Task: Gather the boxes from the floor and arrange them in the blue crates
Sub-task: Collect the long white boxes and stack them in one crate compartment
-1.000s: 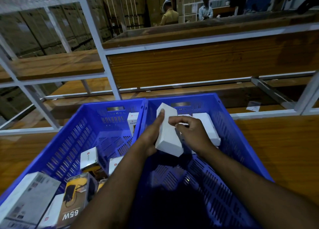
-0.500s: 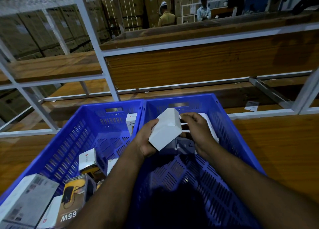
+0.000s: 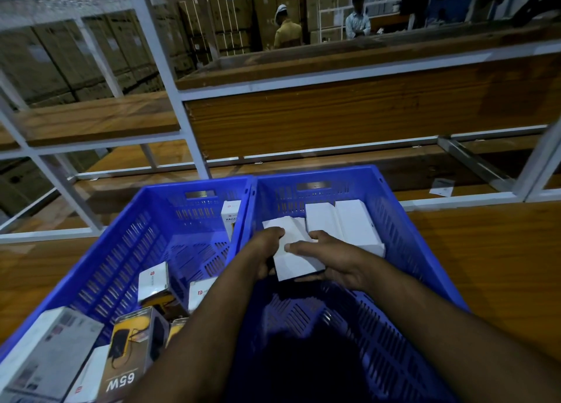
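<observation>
Both forearms reach forward and down into the right blue crate (image 3: 403, 235). Left hand (image 3: 264, 255) curls its fingers (image 3: 273, 232) over the left edge of a white box (image 3: 296, 250), knuckles up, gripping it. Right hand (image 3: 328, 257) lies on the same box from the right; its fingers (image 3: 299, 246) stretch nearly straight across the top face, and the thumb below is hard to make out. The box sits flat and low in the crate, far end pointing away from the fingertips.

Just beyond the right fingertips, two more white boxes (image 3: 343, 223) lie side by side against the crate's far wall, touching each other; the held box lies just beside the nearer of them.

Left blue crate (image 3: 127, 250) stands against the right one, walls touching. To the left of the left fingers, a white "HALLEY" box (image 3: 229, 217) stands upright in its far corner. Nearer the wrist side: a small white box (image 3: 153, 281), another white box (image 3: 200, 293) partly behind the left forearm, a yellow-and-black "65W" box (image 3: 133, 354), and a large grey-white box (image 3: 45, 354) at the near left corner.

Both crates rest on a wooden shelf (image 3: 485, 266) within a white metal rack (image 3: 164, 77).
</observation>
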A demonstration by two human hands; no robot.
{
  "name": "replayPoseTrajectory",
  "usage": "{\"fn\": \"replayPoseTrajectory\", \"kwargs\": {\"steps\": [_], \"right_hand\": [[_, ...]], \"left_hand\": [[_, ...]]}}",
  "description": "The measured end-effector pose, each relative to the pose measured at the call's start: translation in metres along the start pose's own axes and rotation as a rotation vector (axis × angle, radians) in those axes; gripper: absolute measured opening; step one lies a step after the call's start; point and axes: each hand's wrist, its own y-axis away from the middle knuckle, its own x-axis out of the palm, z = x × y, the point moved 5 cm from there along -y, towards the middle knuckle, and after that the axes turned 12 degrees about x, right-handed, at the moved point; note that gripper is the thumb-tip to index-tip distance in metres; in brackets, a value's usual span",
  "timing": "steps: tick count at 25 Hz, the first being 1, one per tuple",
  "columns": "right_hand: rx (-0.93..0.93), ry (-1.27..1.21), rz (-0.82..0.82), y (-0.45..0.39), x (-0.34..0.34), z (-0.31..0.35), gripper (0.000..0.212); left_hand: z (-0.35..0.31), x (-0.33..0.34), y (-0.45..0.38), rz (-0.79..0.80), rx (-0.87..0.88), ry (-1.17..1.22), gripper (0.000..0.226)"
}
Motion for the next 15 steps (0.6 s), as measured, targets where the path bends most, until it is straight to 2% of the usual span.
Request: {"fn": "replayPoseTrajectory", "kwargs": {"steps": [4,6,7,8,10,11,12,15], "right_hand": [[0.035,-0.192,-0.01,-0.025,-0.004,-0.012,0.07],[0.011,-0.266,-0.015,-0.031,-0.003,-0.015,0.072],[-0.005,-0.311,0.001,-0.031,-0.001,-0.016,0.071],[-0.021,-0.353,0.03,-0.032,0.001,-0.016,0.066],[-0.034,-0.382,0.044,-0.029,0.003,-0.016,0.041],[-0.024,-0.368,0.033,-0.027,0.004,-0.017,0.03],[-0.005,-0.34,0.01,-0.027,0.004,-0.019,0.025],[0.067,-0.185,-0.176,-0.031,-0.001,-0.033,0.025]], "left_hand": [[-0.001,0.003,0.0,0.038,0.068,-0.057,0.037],[0.0,0.003,0.002,0.068,0.055,-0.095,0.048],[0.0,0.005,0.004,0.086,0.035,-0.094,0.046],[-0.002,0.006,0.008,0.104,0.021,-0.081,0.042],[-0.004,0.007,0.011,0.131,-0.004,-0.026,0.037],[-0.005,0.006,0.012,0.108,0.012,-0.057,0.025],[-0.006,0.006,0.011,0.078,0.035,-0.107,0.011],[0.003,0.003,0.004,0.015,0.04,-0.295,0.013]]}}
